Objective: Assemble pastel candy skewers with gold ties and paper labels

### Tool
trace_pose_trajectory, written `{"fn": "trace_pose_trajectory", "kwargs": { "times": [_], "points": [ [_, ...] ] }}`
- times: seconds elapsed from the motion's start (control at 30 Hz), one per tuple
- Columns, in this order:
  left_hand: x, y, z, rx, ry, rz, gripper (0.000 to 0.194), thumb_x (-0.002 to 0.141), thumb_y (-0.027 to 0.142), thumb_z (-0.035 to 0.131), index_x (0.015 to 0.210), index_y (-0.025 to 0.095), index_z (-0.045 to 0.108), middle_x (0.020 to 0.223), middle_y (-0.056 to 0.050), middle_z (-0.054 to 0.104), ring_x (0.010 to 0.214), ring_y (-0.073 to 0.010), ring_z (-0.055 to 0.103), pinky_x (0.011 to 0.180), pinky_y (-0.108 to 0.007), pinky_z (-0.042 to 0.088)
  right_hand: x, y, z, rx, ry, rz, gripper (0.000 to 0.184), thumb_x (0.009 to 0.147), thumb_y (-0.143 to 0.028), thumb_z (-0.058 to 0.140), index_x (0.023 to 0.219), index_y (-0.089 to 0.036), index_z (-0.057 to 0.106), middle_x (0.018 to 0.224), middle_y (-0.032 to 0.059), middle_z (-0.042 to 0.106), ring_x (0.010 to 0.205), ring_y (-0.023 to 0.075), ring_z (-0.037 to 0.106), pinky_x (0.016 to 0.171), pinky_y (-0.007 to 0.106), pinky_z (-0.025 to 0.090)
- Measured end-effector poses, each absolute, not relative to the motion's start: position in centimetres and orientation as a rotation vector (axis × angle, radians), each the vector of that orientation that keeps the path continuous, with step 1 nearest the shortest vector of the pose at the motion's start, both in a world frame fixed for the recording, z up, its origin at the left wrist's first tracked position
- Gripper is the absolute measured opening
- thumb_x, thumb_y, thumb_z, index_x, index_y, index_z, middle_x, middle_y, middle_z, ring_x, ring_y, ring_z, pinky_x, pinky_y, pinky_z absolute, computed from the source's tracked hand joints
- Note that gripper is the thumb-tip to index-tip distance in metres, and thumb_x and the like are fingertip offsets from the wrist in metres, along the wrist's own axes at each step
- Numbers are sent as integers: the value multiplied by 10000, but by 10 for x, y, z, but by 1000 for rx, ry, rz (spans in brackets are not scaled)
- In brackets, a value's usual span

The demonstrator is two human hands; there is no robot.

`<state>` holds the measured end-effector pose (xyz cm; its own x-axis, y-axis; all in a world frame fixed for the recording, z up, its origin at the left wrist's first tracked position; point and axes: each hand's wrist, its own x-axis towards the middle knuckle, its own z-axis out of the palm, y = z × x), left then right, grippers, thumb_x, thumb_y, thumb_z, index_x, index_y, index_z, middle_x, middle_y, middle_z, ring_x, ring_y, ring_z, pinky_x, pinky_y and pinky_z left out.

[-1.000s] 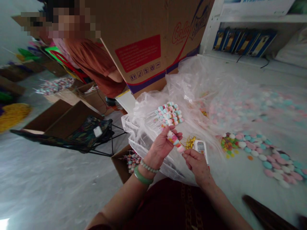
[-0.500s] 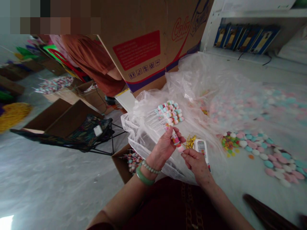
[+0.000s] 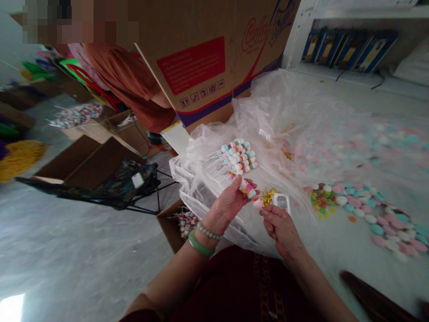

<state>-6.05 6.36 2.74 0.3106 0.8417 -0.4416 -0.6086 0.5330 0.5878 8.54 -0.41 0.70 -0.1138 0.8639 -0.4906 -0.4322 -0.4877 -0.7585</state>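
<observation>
My left hand (image 3: 233, 197), a pale green bangle and a beaded bracelet at its wrist, is closed around a candy skewer (image 3: 250, 193) of pink, orange and blue pieces. At the skewer's lower right end, my right hand (image 3: 278, 222) is closed in a pinch; what its fingertips hold is too small to make out. Gold twist ties (image 3: 267, 197) lie just beyond these fingers, beside a white case (image 3: 281, 202). Past my left hand, a pile of finished-looking candy skewers (image 3: 238, 156) rests on clear plastic, white sticks pointing left.
Loose pastel candies (image 3: 390, 219) and small fruit-coloured rings (image 3: 322, 200) spread over the right of the table. A large cardboard box (image 3: 201, 53) stands behind. Below the left edge sits a box of skewers (image 3: 167, 223), near a folding chair (image 3: 114, 188). Another person (image 3: 120, 76) works beyond.
My right hand has shifted slightly right and down, away from my left hand. The skewer has turned, and more of its coloured pieces show between my hands.
</observation>
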Motion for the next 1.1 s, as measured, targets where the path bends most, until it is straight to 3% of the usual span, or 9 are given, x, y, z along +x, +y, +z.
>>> {"fn": "trace_pose_trajectory", "kwargs": {
  "times": [0.13, 0.23, 0.37, 0.47, 0.6, 0.7, 0.8, 0.93, 1.1],
  "points": [
    [-61, 64, 32, 345, 861, 1052, 300, 881, 352, 498, 852, 89, 638, 799, -96, 680, 748, -198, 669, 809, -355, 505, 87, -3, 3, -1234, -606, 1749, 215, 679, -366, 662, 703, -183, 554, 386, -111, 336, 341, 36, 185, 351, 194, 72],
    [-58, 60, 31, 388, 878, 1072, 313, 856, 383, 535, 858, 89, 643, 798, -97, 682, 737, -209, 670, 799, -379, 513, 87, -4, 1, -1360, -841, 1592, 201, 735, -380, 605, 681, -193, 553, 399, -95, 339, 364, 61, 242, 372, 205, 150],
    [-53, 53, 27, 470, 927, 1072, 358, 806, 444, 593, 856, 93, 646, 794, -98, 682, 718, -204, 668, 757, -354, 516, 85, -9, 3, -1564, -1379, 1023, 203, 793, -361, 532, 720, -198, 627, 579, -8, 559, 544, 123, 488, 536, 243, 333],
    [-52, 51, 27, 493, 924, 1010, 413, 802, 497, 574, 864, 96, 646, 793, -104, 683, 708, -211, 669, 718, -346, 515, 84, -13, 5, -1555, -1540, 891, 207, 821, -338, 501, 783, -210, 658, 683, 18, 623, 627, 149, 543, 601, 266, 353],
    [-60, 54, 31, 471, 881, 905, 376, 824, 457, 558, 867, 94, 647, 795, -110, 684, 700, -201, 660, 729, -357, 519, 89, -14, 8, -1389, -1335, 1306, 177, 820, -336, 529, 738, -210, 621, 507, -43, 471, 482, 109, 425, 489, 240, 303],
    [-68, 61, 34, 407, 835, 968, 208, 774, 218, 647, 952, 113, 625, 861, -86, 686, 755, -192, 668, 771, -344, 510, 91, -11, 8, -1275, -1086, 1580, 174, 804, -348, 565, 740, -195, 614, 443, -75, 380, 419, 80, 322, 423, 221, 227],
    [-73, 66, 35, 358, 790, 1065, 300, 720, 79, 659, 1013, 118, 608, 878, -68, 682, 812, -191, 669, 811, -330, 493, 88, -8, 6, -1267, -850, 1692, 173, 749, -349, 632, 727, -181, 597, 425, -86, 376, 391, 59, 280, 382, 202, 152],
    [-72, 66, 34, 364, 683, 1083, 251, 774, 254, 658, 975, 107, 625, 816, -64, 666, 777, -199, 660, 830, -372, 488, 88, -3, 2, -1123, -490, 2000, 217, 674, -333, 707, 712, -184, 553, 399, -111, 363, 328, 27, 177, 345, 186, 59],
    [-67, 62, 32, 382, 674, 1046, 224, 803, 320, 629, 867, 106, 625, 753, -47, 632, 691, -186, 648, 772, -374, 501, 94, 0, -2, -783, -219, 2384, 220, 679, -318, 720, 730, -182, 554, 387, -143, 276, 318, 18, 79, 328, 167, 64]
  ]
}}
